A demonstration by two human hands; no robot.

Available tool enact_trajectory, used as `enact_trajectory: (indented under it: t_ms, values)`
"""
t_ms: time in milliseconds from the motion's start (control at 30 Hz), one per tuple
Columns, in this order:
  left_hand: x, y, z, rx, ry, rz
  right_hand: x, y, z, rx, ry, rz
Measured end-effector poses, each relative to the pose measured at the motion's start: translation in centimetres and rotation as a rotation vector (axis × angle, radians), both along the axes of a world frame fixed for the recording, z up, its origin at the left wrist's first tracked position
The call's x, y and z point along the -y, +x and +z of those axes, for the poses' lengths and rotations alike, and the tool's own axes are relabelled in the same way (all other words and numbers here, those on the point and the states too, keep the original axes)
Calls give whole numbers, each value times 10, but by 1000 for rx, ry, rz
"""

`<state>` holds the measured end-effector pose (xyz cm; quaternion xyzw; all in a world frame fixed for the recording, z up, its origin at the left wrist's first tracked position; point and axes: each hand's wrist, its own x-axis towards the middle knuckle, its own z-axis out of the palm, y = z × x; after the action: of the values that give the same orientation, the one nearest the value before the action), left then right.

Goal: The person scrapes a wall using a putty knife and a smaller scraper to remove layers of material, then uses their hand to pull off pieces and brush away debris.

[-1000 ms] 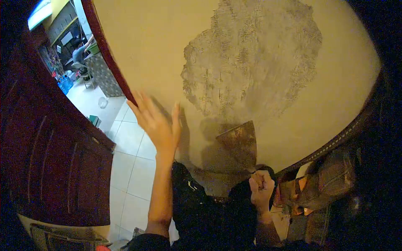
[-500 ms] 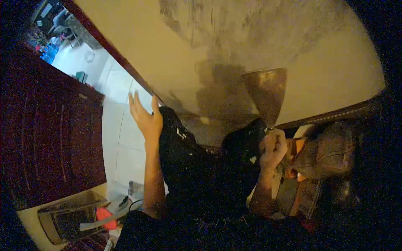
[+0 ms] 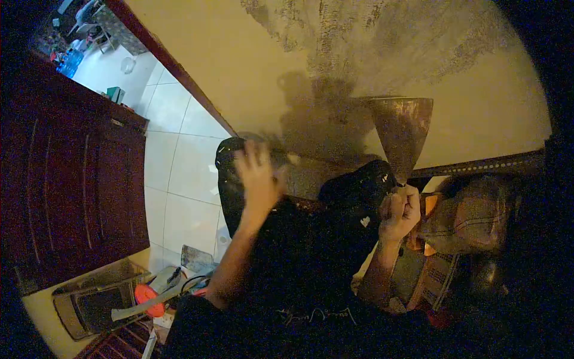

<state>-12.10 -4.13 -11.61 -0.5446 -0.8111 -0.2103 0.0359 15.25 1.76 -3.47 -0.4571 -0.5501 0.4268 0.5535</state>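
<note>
In my right hand (image 3: pixel 402 210) is the handle of a wide putty knife (image 3: pixel 404 128), fingers wrapped round it. Its blade points up toward the yellow wall (image 3: pixel 239 78), and its broad edge overlaps the wall in this view. My left hand (image 3: pixel 260 179) is over my left knee, fingers spread and somewhat blurred, with nothing in it. Higher on the wall is a rough grey scraped patch (image 3: pixel 371 36). My dark trousers (image 3: pixel 353 191) have pale flakes on them. A shadow falls on the wall between my hands.
To the left stands a dark wooden door (image 3: pixel 84 197) beside a white tiled floor (image 3: pixel 185 155). A red round thing (image 3: pixel 149 299) and various items lie at the lower left. Bags or cloth bundles (image 3: pixel 466 221) sit on the right. Blue bottles (image 3: pixel 70 63) stand far off.
My left hand has swung from beside the wall's edge rightward over my left knee. The putty knife and my right hand have shifted slightly right in view.
</note>
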Motion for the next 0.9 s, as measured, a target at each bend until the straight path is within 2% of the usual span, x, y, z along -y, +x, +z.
enact_trajectory:
  t_ms: [33,100,167,233,267,333,400,433,467,500,533,567,600,633,700,733,767,800,833,900]
  values:
    - [7,-13,0,-33,-119,183,1,0,0,-3,-1,-3]
    - [23,-24,-52,-21,-216,290,3,-6,3,57,-34,-13]
    - [25,-2,-12,12,-367,-149,1,-9,1,21,-50,4]
    - [8,6,-4,1288,-469,-678,-1,-16,0,-11,-69,23]
    - [8,6,1,1288,-462,-669,-2,-18,1,68,0,-7]
    - [-1,1,11,1028,-290,-902,-10,-22,0,137,85,-35]
    - [3,-34,2,366,-69,-741,-1,-15,-3,106,67,-19]
    - [1,-73,-25,77,-1,-862,-2,-17,-1,101,73,-14]
    - [6,-110,-26,63,-51,-798,-2,-18,2,128,127,-15]
    - [8,-165,-80,181,-265,-657,-2,-17,6,157,177,-19]
    - [2,-164,-14,176,-650,-108,0,-15,9,151,180,-25]
    - [9,-224,-62,-334,-714,-29,1,-12,12,101,80,-19]
    - [10,-231,-45,-386,-387,254,5,-9,12,57,-26,-13]
    - [10,-229,-29,-388,-387,246,8,-11,12,56,-29,-21]
    - [6,-216,-3,-160,-65,181,9,-15,11,-1,-12,8]
    - [4,-187,3,17,47,29,7,-14,8,6,-18,14]
    - [10,-159,6,61,97,-200,5,-14,3,39,18,14]
    - [12,-140,7,164,-53,-472,2,-12,1,66,56,16]
    - [13,-129,12,88,-86,-701,0,-9,1,66,52,23]
    - [24,-166,-44,80,-48,-572,0,-4,1,111,-6,25]
